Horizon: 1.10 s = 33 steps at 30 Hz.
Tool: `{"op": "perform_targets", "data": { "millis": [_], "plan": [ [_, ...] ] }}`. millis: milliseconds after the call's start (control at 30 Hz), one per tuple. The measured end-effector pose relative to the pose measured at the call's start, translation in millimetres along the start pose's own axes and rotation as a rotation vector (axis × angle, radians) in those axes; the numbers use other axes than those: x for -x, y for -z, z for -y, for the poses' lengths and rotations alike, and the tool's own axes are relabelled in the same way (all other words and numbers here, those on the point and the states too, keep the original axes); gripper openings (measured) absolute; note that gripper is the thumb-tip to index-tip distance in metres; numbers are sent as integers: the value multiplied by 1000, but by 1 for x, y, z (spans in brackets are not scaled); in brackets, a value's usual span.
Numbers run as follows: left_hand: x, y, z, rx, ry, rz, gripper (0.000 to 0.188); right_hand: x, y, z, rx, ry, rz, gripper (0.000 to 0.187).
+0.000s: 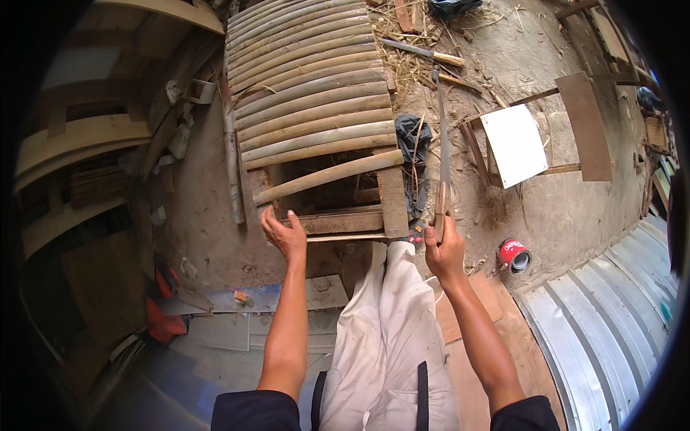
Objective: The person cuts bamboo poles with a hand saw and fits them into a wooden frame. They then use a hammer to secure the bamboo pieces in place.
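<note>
My right hand [445, 248] is closed round the wooden handle of a machete [444, 144], its long narrow blade pointing away from me. My left hand [287, 235] is at the near left corner of a wooden frame [394, 201], with thumb and fingers apart. Its fingertips are close to the left end of a loose bamboo slat [327, 177]; whether they touch it I cannot tell. That slat lies slantwise across the frame's open near part. Beyond it, several bamboo slats [316, 108] lie side by side over the frame.
Right of the frame lie a black plastic bag [413, 154], a hammer [460, 82] and another wooden-handled blade [424, 52]. A white panel [515, 145] rests on wooden strips. Nearer are a red can [514, 256] and corrugated metal sheets [604, 316]. Wooden furniture [86, 144] stands at left.
</note>
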<state>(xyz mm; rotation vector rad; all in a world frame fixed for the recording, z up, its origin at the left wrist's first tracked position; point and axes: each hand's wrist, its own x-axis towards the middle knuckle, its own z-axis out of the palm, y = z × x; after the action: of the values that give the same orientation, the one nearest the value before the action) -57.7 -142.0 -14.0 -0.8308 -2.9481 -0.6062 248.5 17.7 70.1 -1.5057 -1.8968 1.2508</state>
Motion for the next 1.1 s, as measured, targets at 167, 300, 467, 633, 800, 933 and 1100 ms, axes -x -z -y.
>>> {"op": "perform_targets", "data": {
  "millis": [167,300,467,633,800,933,1100],
  "plan": [
    [-44,3,69,142,271,113,47,-61,-55,11,298,521,92,29],
    [-65,-11,81,275,358,104,38,-133,-105,30,430,723,25,18],
    [-78,-19,71,414,408,13,33,-193,-147,59,634,768,-37,26],
    [-109,-19,69,352,298,114,34,-180,-152,55,599,593,-109,50],
    [-111,-21,63,426,369,129,35,-124,-134,19,463,92,-453,54],
    [-101,-25,60,419,310,91,38,-101,-132,1,88,-195,-256,50],
    [-114,-33,67,489,306,41,40,-114,-147,-4,47,-191,-315,44]
  ]
}}
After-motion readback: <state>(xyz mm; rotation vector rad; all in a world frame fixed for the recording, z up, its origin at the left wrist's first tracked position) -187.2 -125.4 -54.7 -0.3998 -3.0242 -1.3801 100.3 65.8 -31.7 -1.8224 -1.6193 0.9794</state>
